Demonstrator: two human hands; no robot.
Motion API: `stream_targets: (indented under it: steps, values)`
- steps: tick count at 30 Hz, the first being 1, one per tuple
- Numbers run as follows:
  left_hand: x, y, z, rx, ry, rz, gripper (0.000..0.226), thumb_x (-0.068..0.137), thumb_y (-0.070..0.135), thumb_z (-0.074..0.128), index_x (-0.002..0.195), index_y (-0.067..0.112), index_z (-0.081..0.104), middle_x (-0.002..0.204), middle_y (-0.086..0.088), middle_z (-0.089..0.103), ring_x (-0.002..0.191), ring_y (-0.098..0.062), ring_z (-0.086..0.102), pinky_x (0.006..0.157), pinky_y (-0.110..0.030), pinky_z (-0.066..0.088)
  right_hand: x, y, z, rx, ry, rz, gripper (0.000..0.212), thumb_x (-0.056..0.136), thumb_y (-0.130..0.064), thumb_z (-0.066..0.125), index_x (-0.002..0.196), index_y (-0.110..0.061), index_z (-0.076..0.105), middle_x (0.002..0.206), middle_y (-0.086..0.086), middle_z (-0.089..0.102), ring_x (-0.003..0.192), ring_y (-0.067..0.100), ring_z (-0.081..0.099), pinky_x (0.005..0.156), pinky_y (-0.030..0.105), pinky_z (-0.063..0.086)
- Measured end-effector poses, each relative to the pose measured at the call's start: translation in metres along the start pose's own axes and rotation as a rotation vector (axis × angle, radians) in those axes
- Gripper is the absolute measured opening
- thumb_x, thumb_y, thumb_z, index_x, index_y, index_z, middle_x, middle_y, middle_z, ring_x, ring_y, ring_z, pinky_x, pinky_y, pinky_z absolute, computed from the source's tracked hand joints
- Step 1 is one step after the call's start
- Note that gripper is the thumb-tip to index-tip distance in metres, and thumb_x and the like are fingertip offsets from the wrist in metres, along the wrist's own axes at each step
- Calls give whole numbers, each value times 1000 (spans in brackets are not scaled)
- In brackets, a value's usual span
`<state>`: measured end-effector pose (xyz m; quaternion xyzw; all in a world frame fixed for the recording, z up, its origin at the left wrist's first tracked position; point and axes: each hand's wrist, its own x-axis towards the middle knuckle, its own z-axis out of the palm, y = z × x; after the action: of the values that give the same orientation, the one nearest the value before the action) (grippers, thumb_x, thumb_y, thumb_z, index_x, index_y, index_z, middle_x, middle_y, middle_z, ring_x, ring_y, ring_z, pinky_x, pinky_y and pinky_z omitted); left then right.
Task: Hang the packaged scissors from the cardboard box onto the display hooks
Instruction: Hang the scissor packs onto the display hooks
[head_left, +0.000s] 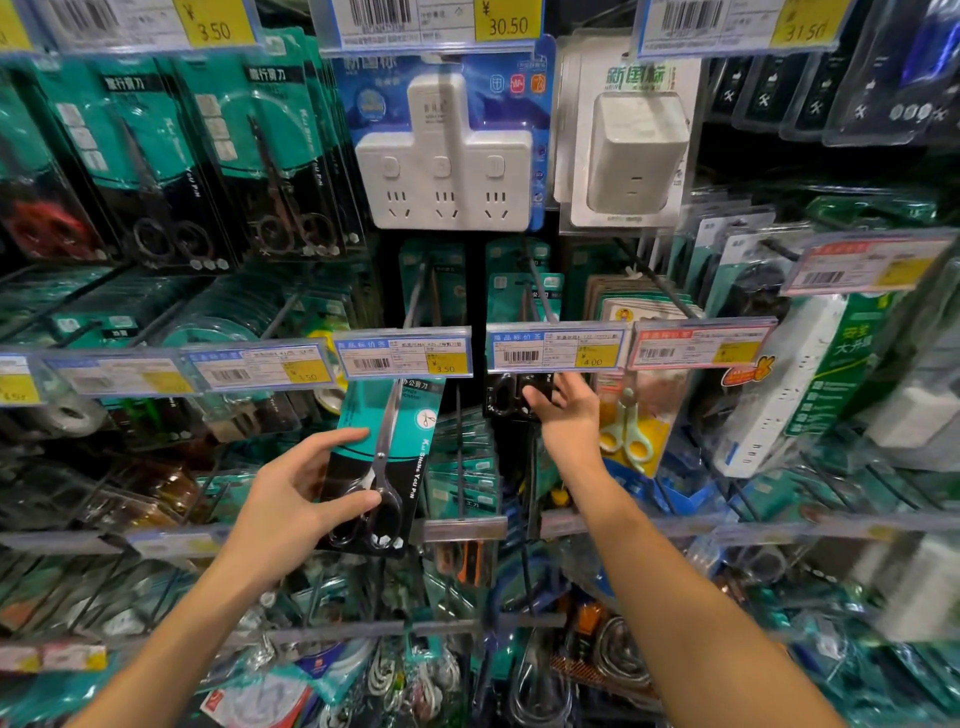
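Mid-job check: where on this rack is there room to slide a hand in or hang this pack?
One dark gap runs between the 3.50 tag and the 4.00 tag, below the three-outlet adapter. Left hand holds the scissors pack; right hand reaches under the 4.00 tag. Elsewhere packs crowd every hook.

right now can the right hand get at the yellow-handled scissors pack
Probably yes: the right hand is open beside the yellow-handled scissors pack, which hangs at the front under its price tag, with nothing between them.
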<state>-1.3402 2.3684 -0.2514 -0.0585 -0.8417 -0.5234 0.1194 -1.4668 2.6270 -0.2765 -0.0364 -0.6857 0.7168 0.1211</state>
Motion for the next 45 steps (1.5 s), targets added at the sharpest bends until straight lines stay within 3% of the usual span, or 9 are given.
stream_targets:
  steps: [2,5,9,15,19,22,28,39,45]
  values:
    - [2,0,1,7,-12,-3,57,68,6,83,117,29,65,105,44,61,102,22,54,82,4,39,2,2,3,-33,11,-9,17,89,2,64,96,-11,56,95,-16,51,110,17,44,103,31,35]
    - [2,0,-2,16,-32,-4,57,66,16,84,115,37,66,112,41,60,112,18,51,95,-8,38,9,3,7,-66,31,17,29,90,0,63,118,6,55,115,13,60,116,26,51,105,36,38]
    - [0,0,-7,3,-43,-11,56,64,19,84,113,38,66,114,38,61,112,17,53,93,-6,40,20,10,12,-73,29,88,36,91,-5,65,124,0,53,139,17,48,129,30,45,101,35,40]
    - [-1,0,-8,-2,-16,-24,55,68,4,83,113,31,65,102,47,60,101,25,52,83,3,39,27,24,15,-183,32,11,17,91,-10,64,94,-20,51,87,-10,48,91,17,48,85,36,39]
    - [-5,0,-6,-22,-22,-49,57,67,9,84,113,37,65,105,47,59,104,25,51,85,0,41,10,31,14,-300,37,-85,41,85,-33,65,121,-17,57,126,3,57,119,24,53,105,46,43]
    - [-7,2,-1,-84,-5,-74,56,66,6,83,112,34,66,108,39,63,106,17,56,85,-1,42,-33,9,19,-170,58,-24,49,89,-35,67,133,-23,50,137,-2,51,128,15,47,109,35,39]
    - [-11,2,13,-194,17,-127,57,67,14,87,113,40,66,120,7,69,113,-15,64,100,-45,50,-125,-5,22,-153,-308,-147,52,77,-54,70,124,-48,49,119,-14,59,106,6,61,84,23,53]
    - [-34,0,25,-225,-38,-183,59,68,35,87,119,50,61,135,14,58,130,-12,51,110,-43,41,-143,-3,17,-199,-401,-90,58,81,-14,78,119,-53,58,109,-11,69,84,11,68,80,29,56]
    - [-47,0,18,-183,-133,-186,63,77,14,78,120,56,58,129,26,59,122,-5,56,103,-37,49,-150,3,13,-145,-417,-73,57,80,-11,78,113,-55,62,117,-21,66,100,8,67,87,28,54]
